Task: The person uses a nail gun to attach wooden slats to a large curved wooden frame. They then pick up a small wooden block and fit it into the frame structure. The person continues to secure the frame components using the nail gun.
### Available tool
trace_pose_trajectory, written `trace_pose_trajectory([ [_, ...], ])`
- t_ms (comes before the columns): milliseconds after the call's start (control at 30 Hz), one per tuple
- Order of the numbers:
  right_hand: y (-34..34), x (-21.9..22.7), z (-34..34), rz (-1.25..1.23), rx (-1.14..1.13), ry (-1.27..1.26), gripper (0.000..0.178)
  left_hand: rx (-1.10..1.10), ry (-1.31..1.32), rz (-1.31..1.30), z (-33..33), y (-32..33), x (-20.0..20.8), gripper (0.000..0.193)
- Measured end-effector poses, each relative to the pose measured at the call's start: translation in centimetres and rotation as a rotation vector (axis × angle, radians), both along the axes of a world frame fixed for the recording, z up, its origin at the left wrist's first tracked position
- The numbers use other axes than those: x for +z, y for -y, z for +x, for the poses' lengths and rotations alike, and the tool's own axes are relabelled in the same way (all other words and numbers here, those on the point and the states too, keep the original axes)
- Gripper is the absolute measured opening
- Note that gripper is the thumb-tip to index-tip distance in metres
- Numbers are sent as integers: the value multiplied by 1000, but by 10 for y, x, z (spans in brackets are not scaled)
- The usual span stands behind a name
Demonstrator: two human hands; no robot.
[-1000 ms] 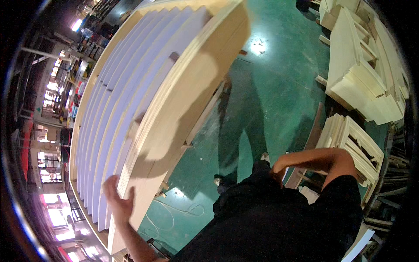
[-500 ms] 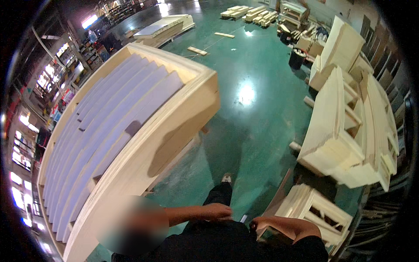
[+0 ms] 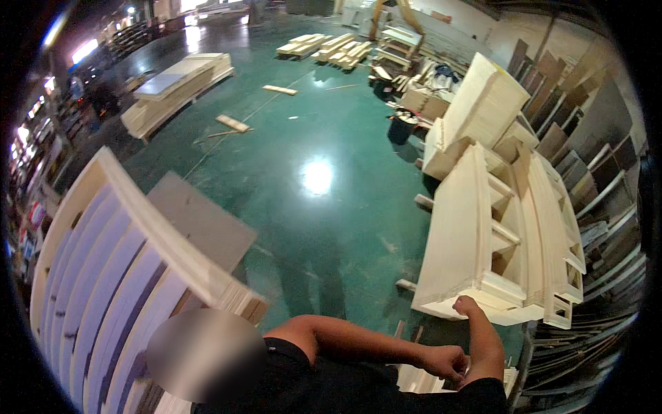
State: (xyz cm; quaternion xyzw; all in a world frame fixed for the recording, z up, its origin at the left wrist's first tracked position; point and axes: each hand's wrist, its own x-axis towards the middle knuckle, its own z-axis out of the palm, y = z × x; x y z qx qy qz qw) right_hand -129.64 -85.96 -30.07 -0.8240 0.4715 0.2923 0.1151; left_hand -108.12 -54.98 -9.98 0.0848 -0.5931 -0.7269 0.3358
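My right hand (image 3: pixel 467 304) is raised on a bent arm, fingers curled, in front of the near end of a pale unpainted wooden cabinet (image 3: pixel 455 241) with open compartments. Whether it touches the wood I cannot tell. Across my body reaches my left arm; my left hand (image 3: pixel 445 361) is closed close to my right forearm, and its fingertips are partly hidden. Anything held in either hand is too small or hidden to make out. Below it, pale wooden pieces (image 3: pixel 414 378) show past my dark shirt.
At left stands a large wooden case (image 3: pixel 200 265) with upright lilac-faced panels, partly covered by a blurred patch. A flat brown board (image 3: pixel 200 221) lies behind it. Farther off are a stacked wooden pile (image 3: pixel 183 86), timber stacks (image 3: pixel 338 52), a black bucket (image 3: pixel 401 129) and loose strips (image 3: pixel 233 124).
My view has turned rightward, and the lilac-panelled case has slid to the lower left. My right hand has risen toward the cabinet; my left arm has swung right across my body.
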Motion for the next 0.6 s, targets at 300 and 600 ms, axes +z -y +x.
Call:
trace_pose_trajectory([
  [300,209,12,177,-13,66,61,37,-42,-97,-239,121,216,-13,19],
  [600,379,-34,564,244,377,-19,44,555,144,-133,385,370,-18,24],
])
